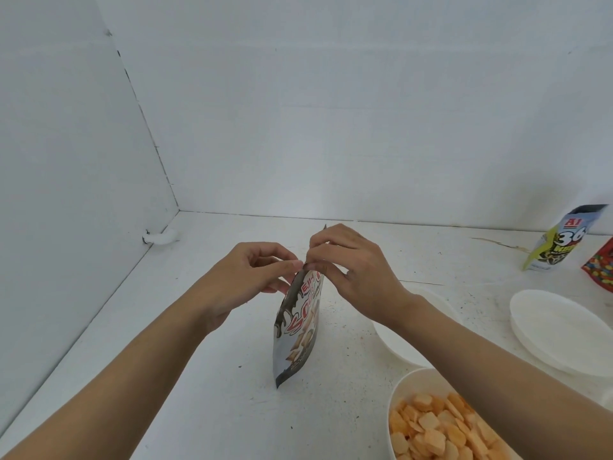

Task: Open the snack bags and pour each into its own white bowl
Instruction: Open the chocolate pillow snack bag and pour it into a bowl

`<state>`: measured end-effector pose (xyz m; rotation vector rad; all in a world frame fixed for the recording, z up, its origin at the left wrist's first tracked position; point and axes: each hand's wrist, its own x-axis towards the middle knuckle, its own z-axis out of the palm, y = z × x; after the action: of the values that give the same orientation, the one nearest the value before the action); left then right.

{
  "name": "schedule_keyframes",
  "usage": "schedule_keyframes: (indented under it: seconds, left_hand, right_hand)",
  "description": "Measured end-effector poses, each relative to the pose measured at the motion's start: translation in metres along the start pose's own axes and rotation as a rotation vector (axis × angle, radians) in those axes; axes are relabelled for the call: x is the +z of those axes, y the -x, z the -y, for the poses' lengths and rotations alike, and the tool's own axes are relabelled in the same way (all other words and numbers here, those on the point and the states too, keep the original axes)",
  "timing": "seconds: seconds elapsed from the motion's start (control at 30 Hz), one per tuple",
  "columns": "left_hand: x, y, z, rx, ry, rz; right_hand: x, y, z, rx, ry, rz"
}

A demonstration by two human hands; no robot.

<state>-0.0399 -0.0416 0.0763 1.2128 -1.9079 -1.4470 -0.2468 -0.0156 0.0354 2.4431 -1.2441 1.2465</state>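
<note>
A white and brown snack bag (296, 330) stands upright on the white table, seen almost edge-on. My left hand (245, 280) pinches its top edge from the left. My right hand (351, 273) pinches the same top edge from the right, fingertips nearly touching the left ones. An empty white bowl (398, 343) sits just right of the bag, partly hidden under my right forearm. Another white bowl (441, 423) at the bottom right holds orange crackers.
A stack of empty white bowls (560, 330) lies at the right. Farther back right stand a yellow and white snack bag (557, 240) and a red candy bag (600, 267) cut by the frame edge. White walls close the left and back.
</note>
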Motion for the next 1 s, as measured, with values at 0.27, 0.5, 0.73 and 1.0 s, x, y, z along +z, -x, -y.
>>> schedule_keyframes:
  seconds: [0.27, 0.5, 0.73, 1.0]
  left_hand:
    - [-0.007, 0.0, 0.004, -0.068, 0.191, 0.074]
    - [-0.003, -0.001, 0.006, -0.104, 0.232, 0.07]
    - [-0.009, -0.005, 0.01, -0.211, 0.314, 0.111]
    - [-0.012, -0.003, 0.001, -0.153, 0.181, 0.123]
  right_hand:
    - [0.006, 0.007, 0.0, 0.09, -0.14, -0.083]
    - [0.006, 0.011, 0.002, 0.128, -0.218, -0.086]
    - [0.008, 0.013, 0.005, 0.28, -0.351, -0.033]
    - [0.006, 0.007, 0.013, 0.618, -0.636, 0.12]
